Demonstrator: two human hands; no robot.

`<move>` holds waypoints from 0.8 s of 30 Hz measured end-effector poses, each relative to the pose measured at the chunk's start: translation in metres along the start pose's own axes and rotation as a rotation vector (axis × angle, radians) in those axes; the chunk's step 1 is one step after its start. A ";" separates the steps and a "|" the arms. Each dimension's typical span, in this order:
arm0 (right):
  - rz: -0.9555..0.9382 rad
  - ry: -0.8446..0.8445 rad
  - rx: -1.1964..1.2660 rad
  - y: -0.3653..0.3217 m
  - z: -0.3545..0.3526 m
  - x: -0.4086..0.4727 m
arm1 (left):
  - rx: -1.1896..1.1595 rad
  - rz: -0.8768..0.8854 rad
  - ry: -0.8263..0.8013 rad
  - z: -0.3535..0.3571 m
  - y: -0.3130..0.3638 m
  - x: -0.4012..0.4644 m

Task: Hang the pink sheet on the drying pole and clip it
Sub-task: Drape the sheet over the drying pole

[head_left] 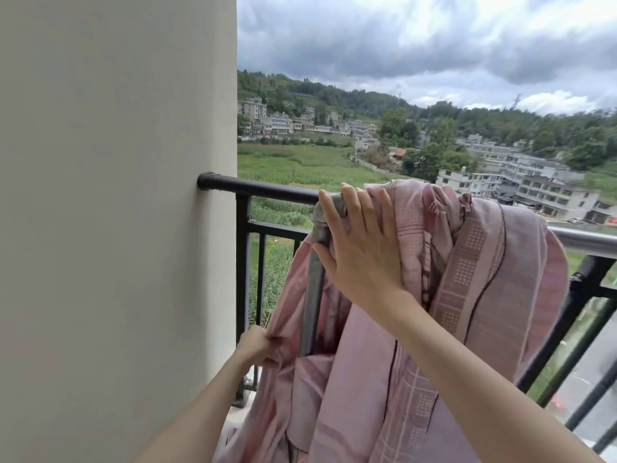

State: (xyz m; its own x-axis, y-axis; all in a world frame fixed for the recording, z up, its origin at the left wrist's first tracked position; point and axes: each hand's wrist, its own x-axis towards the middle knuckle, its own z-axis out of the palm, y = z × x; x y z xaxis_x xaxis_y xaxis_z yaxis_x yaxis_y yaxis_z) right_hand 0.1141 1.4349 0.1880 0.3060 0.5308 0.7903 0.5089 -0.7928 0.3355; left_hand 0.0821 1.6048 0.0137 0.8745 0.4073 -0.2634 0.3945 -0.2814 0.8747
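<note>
Head view. One pink sheet (467,269) lies bunched over the left end of the drying pole (587,242), a grey metal tube whose corner elbow (322,222) turns down into an upright post (312,295). Most of the cloth hangs in loose folds on the near side of the pole; a smaller part falls behind it, toward the black balcony railing (267,188). The sheet is therefore on the pole but not spread along it.

The right hand (360,248) rests flat on the bunched cloth at the elbow, its fingers (350,202) wide and splayed, pressing down and gripping nothing. This probably pins the sheet so that it cannot slide off while the lower edge is pulled. The left hand (257,344) is low, just beside the wall (117,195), with its fingers closed on a pinch of the sheet's hanging edge, apparently drawing that edge out toward the post to open the folds.

Count: one sheet, one pole, one post, two hands. No clip appears anywhere in view, so clipping has not yet been done. The railing runs from the wall behind the pole; fields and houses lie beyond it.
</note>
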 end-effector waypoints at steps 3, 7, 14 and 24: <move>0.003 0.009 0.003 0.000 0.003 -0.001 | -0.200 0.077 0.057 -0.023 0.044 0.015; 0.010 0.020 0.008 -0.001 0.004 0.000 | -0.156 0.463 0.127 -0.049 0.134 0.006; 0.006 0.033 0.036 0.001 0.010 -0.002 | -0.412 0.813 0.130 -0.076 0.177 -0.015; 0.015 0.043 0.103 -0.004 0.008 -0.005 | -0.066 0.290 -0.091 -0.043 0.028 -0.003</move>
State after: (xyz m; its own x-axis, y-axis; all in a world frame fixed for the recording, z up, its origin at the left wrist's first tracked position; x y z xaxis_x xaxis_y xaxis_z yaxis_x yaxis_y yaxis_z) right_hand 0.1170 1.4376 0.1786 0.2803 0.5036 0.8172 0.5848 -0.7647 0.2706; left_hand 0.0780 1.6334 0.0566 0.9707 0.2383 -0.0312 0.1079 -0.3161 0.9426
